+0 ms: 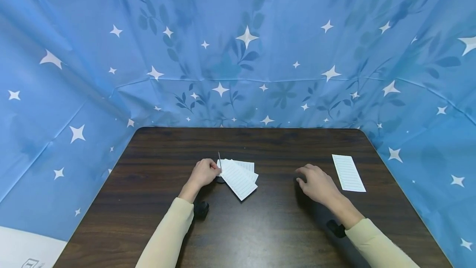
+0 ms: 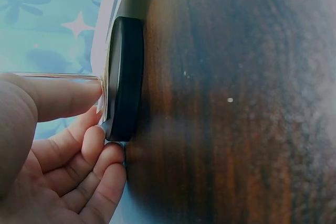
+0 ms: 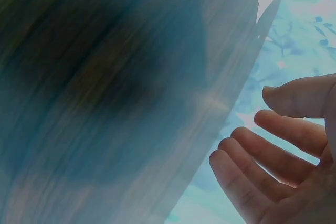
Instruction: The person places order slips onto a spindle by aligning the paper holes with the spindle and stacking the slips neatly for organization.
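Lined paper slips [image 1: 239, 180] lay fanned left of centre on the wood-grain table [image 1: 267, 226], their left ends at an upright bill spike [image 2: 126, 80] with a round black base. Left hand [image 1: 204, 172] pinched them there. Right hand [image 1: 319, 183], loosely spread, held nothing, left of a single lined slip [image 1: 348, 173].

Slips [image 1: 239, 180] are paper, the disc [image 2: 126, 82] perhaps plastic.
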Available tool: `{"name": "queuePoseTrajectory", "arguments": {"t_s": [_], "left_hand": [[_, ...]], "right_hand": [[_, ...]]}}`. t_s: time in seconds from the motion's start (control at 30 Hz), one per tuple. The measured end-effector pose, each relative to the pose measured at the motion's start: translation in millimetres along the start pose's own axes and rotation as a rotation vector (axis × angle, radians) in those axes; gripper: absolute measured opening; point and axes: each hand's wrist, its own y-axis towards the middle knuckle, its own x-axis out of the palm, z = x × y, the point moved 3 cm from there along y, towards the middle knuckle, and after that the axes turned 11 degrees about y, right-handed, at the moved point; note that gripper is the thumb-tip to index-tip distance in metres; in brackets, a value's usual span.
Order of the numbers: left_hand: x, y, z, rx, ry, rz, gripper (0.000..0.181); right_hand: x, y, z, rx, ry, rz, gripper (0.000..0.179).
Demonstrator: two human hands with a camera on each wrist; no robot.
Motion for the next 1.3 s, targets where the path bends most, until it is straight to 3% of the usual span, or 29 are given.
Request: {"name": "queuePoseTrajectory", "arguments": {"t_s": [0.63,1.3], "left_hand": [[-0.7,0.0,1.3,-0.005,0.0,-0.006,0.013],[-0.2,-0.6,1.1,-0.014,-0.006,-0.023,0.012]], "right_hand": [[-20.5,0.2,36.7,-0.023,-0.123,0.023,0.036],[-49.7,-3.6,85.9,0.128,-0.147,-0.037,0.055]]}}
